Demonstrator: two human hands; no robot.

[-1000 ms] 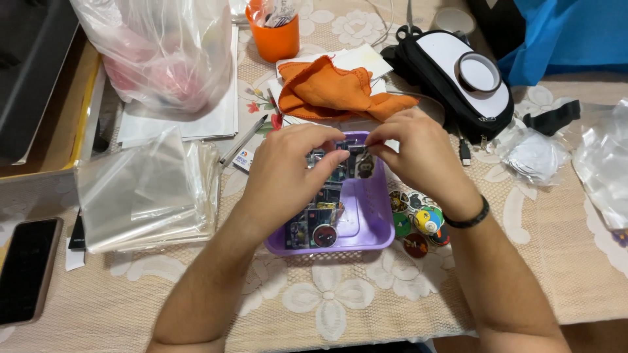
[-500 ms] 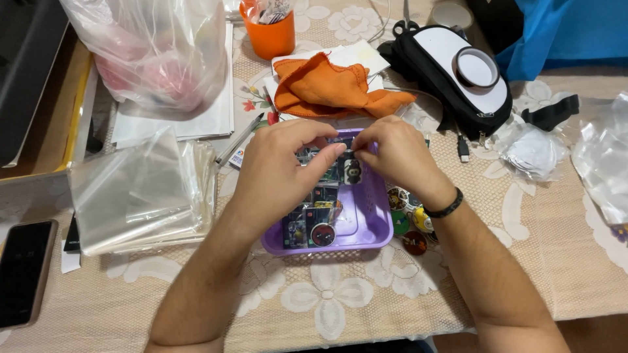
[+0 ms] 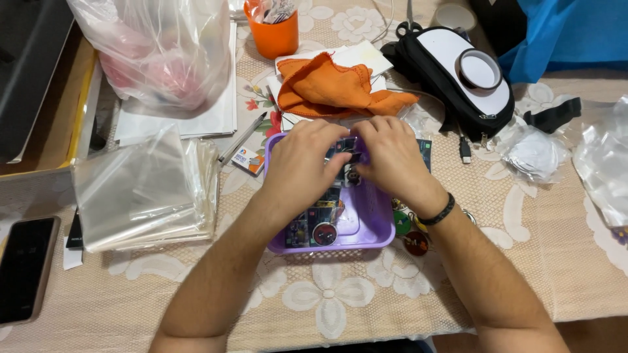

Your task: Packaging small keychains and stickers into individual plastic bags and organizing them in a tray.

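Both my hands meet over the far end of a purple plastic tray (image 3: 374, 230) on the lace tablecloth. My left hand (image 3: 302, 165) and my right hand (image 3: 391, 161) pinch the same small dark card with a round charm (image 3: 350, 167) between their fingertips; my fingers hide most of it. In the near end of the tray lie more dark cards and a round red-rimmed badge (image 3: 324, 233). A black band circles my right wrist.
A stack of clear plastic sleeves (image 3: 140, 189) lies left of the tray, with a phone (image 3: 23, 268) at the left edge. Behind are an orange cloth (image 3: 333, 88), an orange cup (image 3: 271, 33), a pen (image 3: 242, 137) and a black pouch (image 3: 451, 98) bearing a tape roll. Loose round badges (image 3: 411, 234) lie right of the tray.
My hands have drawn closer together over the tray, the fingertips closing tighter around the small card. The things on the table have stayed put.
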